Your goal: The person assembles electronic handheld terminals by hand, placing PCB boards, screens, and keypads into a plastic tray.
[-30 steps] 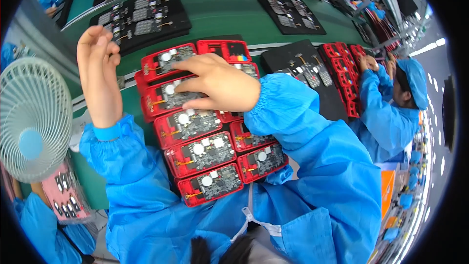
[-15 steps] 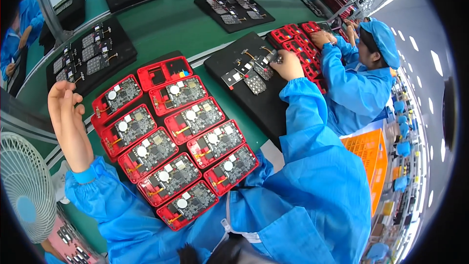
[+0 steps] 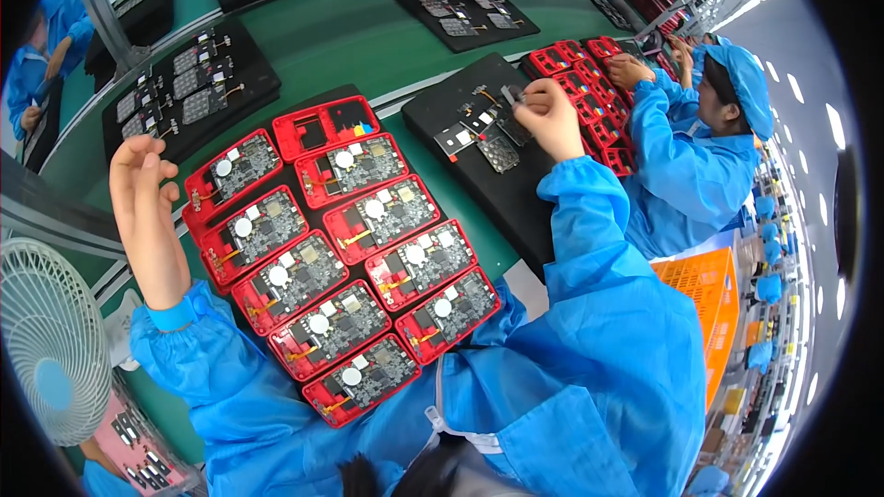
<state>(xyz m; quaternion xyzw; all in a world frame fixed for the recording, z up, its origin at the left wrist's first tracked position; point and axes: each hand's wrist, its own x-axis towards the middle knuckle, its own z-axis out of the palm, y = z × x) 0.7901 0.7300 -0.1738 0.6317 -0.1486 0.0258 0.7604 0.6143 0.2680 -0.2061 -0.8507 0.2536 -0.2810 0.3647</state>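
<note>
My left hand is raised beside the far left red housings, fingers loosely bent and apart, holding nothing. My right hand pinches a small greyish flat piece between thumb and finger, over the black foam pad on the right. Below it on that pad lie a keypad-like circuit board and other small boards with white squares. Between my arms, several red plastic housings stand in two columns, most fitted with a circuit board. One red housing at the far end has no such board.
Across the green conveyor lie black pads with boards and another loaded pad. A fan stands at left. At right, a co-worker handles red housings; an orange crate is nearby.
My right hand has lifted slightly off the boards, and the greyish piece now shows between its fingers. The whole view has shifted a little; my left hand remains raised.
</note>
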